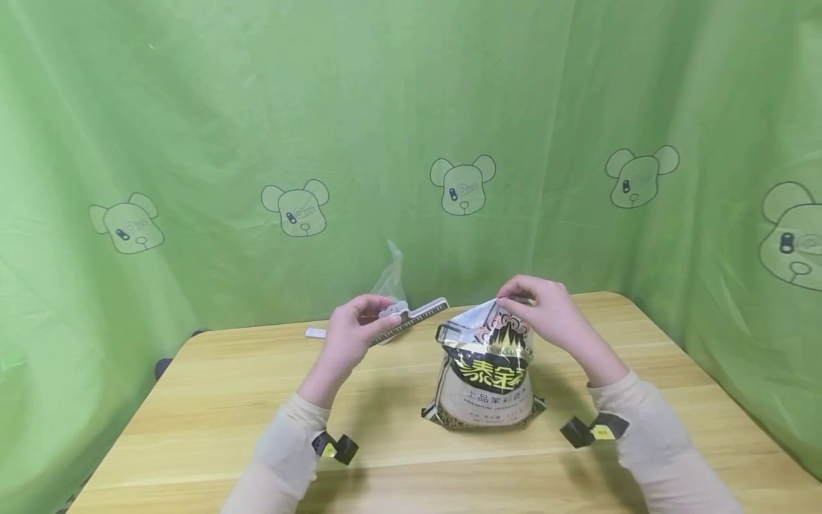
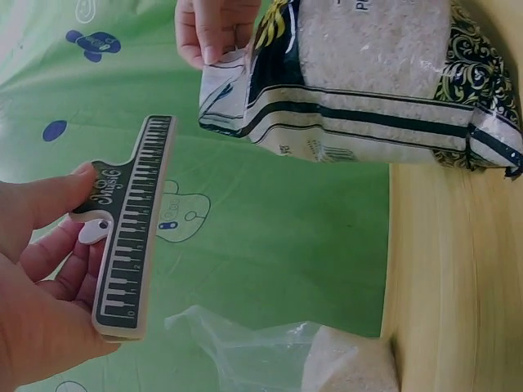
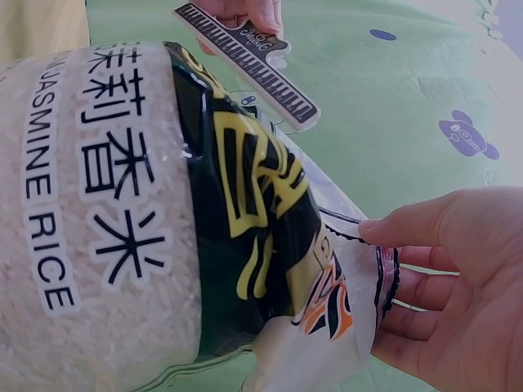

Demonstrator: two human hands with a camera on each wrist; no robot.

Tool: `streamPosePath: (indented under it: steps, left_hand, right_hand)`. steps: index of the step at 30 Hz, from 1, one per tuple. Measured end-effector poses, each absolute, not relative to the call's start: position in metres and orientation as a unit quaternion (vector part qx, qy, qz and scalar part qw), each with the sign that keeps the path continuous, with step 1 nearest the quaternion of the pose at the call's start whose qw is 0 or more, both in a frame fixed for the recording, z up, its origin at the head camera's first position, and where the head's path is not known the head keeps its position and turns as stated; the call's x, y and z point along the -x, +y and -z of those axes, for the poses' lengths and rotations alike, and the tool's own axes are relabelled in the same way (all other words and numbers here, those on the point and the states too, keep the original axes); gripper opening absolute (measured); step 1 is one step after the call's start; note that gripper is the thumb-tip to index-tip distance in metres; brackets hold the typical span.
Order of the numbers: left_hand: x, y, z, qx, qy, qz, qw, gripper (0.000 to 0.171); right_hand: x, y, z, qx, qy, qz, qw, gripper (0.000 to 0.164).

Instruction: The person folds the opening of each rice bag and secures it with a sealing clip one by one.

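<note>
A bag of jasmine rice (image 1: 491,385) stands upright on the table, its top folded over to one side. My right hand (image 1: 546,307) pinches the bag's top edge between thumb and fingers, as the right wrist view shows up close. To the left of the bag, my left hand (image 1: 356,328) holds a clip (image 2: 131,229) above the table. The clip has a long straight bar printed with black and white piano keys and the word "Music" on its handle. Its bar points toward the bag, with a gap between them.
Behind my left hand a clear plastic bag (image 2: 347,359) with pale contents stands on the table (image 1: 225,414). A small white item (image 1: 315,333) lies near the table's back edge. Green curtains (image 1: 385,107) with bear-head prints hang around the table.
</note>
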State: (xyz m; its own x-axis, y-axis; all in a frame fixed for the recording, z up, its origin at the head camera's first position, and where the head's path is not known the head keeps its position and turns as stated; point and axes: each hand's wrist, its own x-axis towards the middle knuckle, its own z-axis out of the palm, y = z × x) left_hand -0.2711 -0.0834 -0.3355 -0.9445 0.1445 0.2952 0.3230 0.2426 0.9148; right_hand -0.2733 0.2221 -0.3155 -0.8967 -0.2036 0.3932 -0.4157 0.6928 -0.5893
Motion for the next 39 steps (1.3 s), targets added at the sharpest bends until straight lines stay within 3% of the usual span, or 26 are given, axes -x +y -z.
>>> streamPosePath:
  steps: [6, 20, 39]
  left_hand:
    - [0.272, -0.082, 0.338, 0.149, -0.783, 0.594, 0.112, 0.026]
    - [0.274, -0.082, 0.342, 0.163, -0.777, 0.604, 0.073, 0.019]
    - [0.274, -0.067, 0.356, 0.189, -0.761, 0.617, 0.07, 0.021]
  right_hand:
    - [0.273, 0.222, 0.316, -0.167, -0.909, -0.354, 0.147, 0.013]
    - [0.274, 0.222, 0.316, -0.17, -0.907, -0.356, 0.149, 0.012]
    - [0.274, 0.222, 0.316, -0.169, -0.907, -0.355, 0.149, 0.012]
